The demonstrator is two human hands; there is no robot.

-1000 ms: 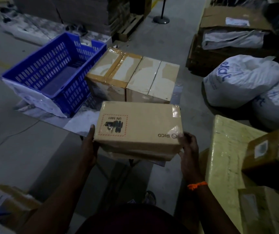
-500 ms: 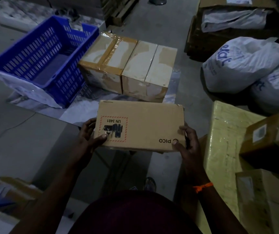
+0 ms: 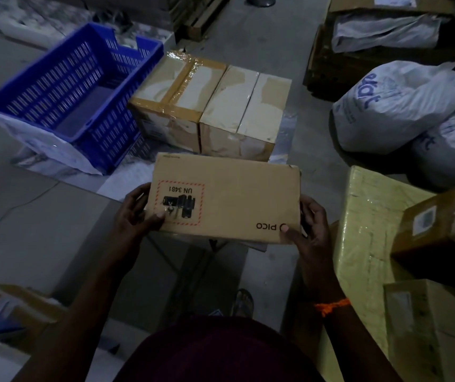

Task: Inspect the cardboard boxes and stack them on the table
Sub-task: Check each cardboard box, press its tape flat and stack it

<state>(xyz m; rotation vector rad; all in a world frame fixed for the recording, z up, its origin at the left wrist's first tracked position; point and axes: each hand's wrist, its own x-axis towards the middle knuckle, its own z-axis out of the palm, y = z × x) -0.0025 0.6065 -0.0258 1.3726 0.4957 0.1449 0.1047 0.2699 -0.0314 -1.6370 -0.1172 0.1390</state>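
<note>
- Cardboard box (image 3: 226, 198), one, printed "PICO", held above the floor; left hand (image 3: 135, 213) and right hand (image 3: 307, 230) fingers grip its ends.
- Two taped boxes (image 3: 209, 106) side by side on the tabletop beyond.
- One blue crate (image 3: 66, 97).
- Two white sacks (image 3: 402, 106).

Pretty clearly a warehouse or parcel sorting spot, dimly lit. Bare concrete floor (image 3: 270, 48) everywhere, with stuff just parked on it. There's a blue slotted plastic crate (image 3: 63, 97) sitting on the bench (image 3: 28, 216) next to two taped-up cardboard boxes (image 3: 209, 106), the kind wrapped in brown packing tape. Off to the right are white printed courier sacks (image 3: 397, 108) slumped on the floor, plus a yellow shrink-wrapped parcel (image 3: 364, 244) and more cartons with shipping labels (image 3: 427, 219) stuck on them. Further back there's a wooden pallet (image 3: 201, 20) and the round base of a barrier post (image 3: 260, 0). Everything says shipping and handling, nothing homey about it.
</note>
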